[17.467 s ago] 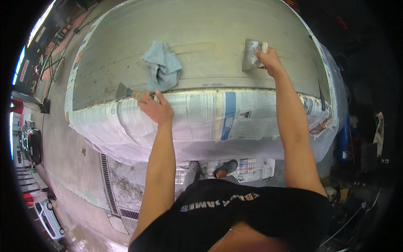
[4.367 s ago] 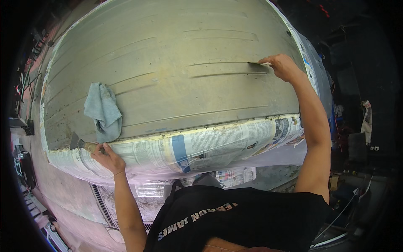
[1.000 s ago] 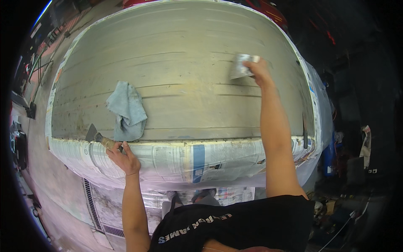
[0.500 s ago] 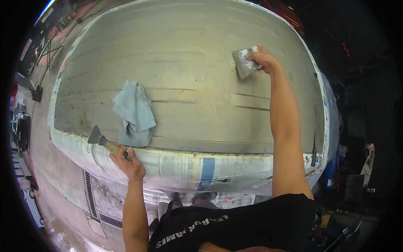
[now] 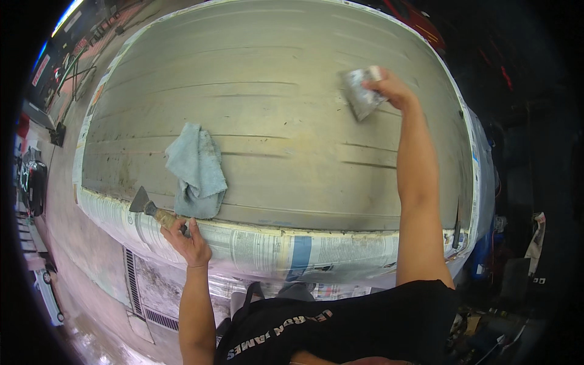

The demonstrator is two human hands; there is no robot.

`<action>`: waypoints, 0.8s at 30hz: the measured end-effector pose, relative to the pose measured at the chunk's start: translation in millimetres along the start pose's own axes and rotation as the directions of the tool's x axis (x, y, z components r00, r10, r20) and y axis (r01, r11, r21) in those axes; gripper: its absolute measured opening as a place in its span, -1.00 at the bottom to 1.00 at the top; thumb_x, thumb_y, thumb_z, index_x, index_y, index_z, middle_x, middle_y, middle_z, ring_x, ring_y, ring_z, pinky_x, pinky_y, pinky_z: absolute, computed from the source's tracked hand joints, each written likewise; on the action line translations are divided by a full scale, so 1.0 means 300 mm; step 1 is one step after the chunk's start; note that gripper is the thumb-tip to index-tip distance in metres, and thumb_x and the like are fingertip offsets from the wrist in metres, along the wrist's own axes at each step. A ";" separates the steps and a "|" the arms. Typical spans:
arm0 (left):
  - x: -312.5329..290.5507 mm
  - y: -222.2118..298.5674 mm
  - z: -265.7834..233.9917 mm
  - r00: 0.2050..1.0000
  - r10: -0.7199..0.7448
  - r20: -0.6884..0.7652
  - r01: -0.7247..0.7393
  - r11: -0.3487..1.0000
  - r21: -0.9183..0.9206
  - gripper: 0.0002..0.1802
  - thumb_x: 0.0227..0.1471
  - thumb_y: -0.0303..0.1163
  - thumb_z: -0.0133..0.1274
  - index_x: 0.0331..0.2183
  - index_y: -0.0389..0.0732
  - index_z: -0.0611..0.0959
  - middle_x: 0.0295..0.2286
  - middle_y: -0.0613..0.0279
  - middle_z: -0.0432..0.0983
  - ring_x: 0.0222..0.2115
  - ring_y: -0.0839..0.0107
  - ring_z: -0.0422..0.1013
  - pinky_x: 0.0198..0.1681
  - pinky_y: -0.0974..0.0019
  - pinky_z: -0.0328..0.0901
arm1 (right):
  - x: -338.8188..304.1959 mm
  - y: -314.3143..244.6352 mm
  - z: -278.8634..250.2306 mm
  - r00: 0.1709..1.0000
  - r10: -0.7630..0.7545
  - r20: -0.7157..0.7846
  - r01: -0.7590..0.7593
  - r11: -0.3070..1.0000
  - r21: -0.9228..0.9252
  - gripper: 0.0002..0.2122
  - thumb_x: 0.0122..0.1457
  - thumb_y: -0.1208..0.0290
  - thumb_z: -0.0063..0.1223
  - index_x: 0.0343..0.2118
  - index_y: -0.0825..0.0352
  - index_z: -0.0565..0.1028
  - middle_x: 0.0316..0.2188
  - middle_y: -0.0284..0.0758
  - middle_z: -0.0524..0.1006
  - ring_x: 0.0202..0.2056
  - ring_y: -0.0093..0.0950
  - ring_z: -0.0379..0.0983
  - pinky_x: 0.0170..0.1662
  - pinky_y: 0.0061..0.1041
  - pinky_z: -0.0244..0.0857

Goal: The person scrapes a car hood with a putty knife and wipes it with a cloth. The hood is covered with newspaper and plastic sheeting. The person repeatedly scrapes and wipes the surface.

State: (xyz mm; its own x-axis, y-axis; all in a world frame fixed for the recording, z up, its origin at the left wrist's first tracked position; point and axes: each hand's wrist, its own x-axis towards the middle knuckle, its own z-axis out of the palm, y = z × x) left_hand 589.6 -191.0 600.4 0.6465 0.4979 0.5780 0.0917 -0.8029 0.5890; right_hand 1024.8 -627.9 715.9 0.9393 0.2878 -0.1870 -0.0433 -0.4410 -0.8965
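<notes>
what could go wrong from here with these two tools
The scraper in the left hand might snag the newspaper, since its blade sits near the newspaper's upper edge. The flat plate in the right hand could scratch the grey panel beneath with a corner. The blue cloth lies close to the scraper and might get caught.

Pale-blue cloth (image 5: 198, 173), grey-green panel (image 5: 304, 176) (yellowish toward the middle, darkly streaked), black shirt (image 5: 371, 313).
</notes>
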 end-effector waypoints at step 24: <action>-0.009 0.000 0.006 0.993 -0.103 0.055 0.106 0.993 -0.048 -0.76 0.19 -0.50 0.10 -0.13 -0.23 0.42 -0.09 -0.11 0.24 -0.11 0.09 0.29 0.02 0.19 0.21 | 0.348 -0.001 -0.305 0.997 0.034 0.064 0.021 0.714 -0.699 -0.39 -0.14 0.44 0.43 0.09 0.23 0.53 -0.06 -0.19 0.62 0.01 -0.25 0.52 0.14 -0.33 0.31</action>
State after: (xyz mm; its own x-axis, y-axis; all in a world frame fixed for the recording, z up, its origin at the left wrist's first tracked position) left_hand 589.3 -193.0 597.8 0.6744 0.5593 0.4821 0.1231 -0.7289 0.6735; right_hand 1153.9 -675.5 733.3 0.9134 0.3268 -0.2427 0.2268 -0.9036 -0.3633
